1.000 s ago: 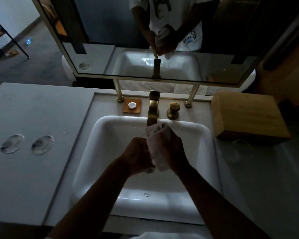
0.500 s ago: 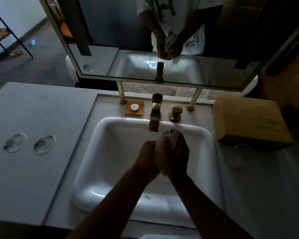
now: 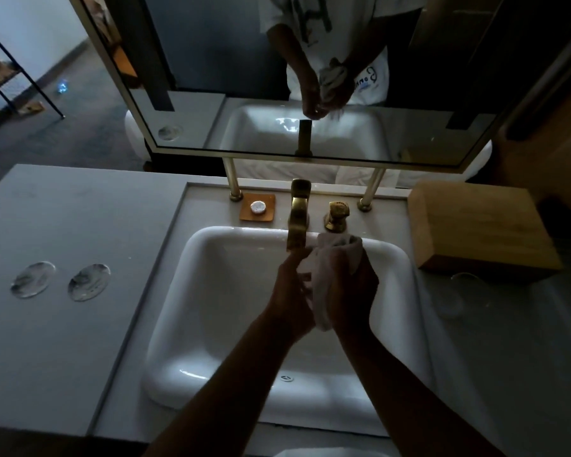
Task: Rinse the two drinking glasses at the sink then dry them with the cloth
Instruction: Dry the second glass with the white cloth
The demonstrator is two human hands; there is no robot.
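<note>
Head view, centre of the frame: my right hand (image 3: 351, 291) has its grip closed around the white cloth (image 3: 323, 285), which is bunched over what I take to be a glass, though the glass itself is hidden. My left hand (image 3: 290, 298) presses against the cloth's left side, fingers curled; I cannot tell what it pinches. Both sit above the white sink (image 3: 185, 278), just below the brass faucet (image 3: 297, 219). At right, a second glass (image 3: 455, 291) stands on the counter (image 3: 80, 225) beside the wooden box (image 3: 482, 229).
</note>
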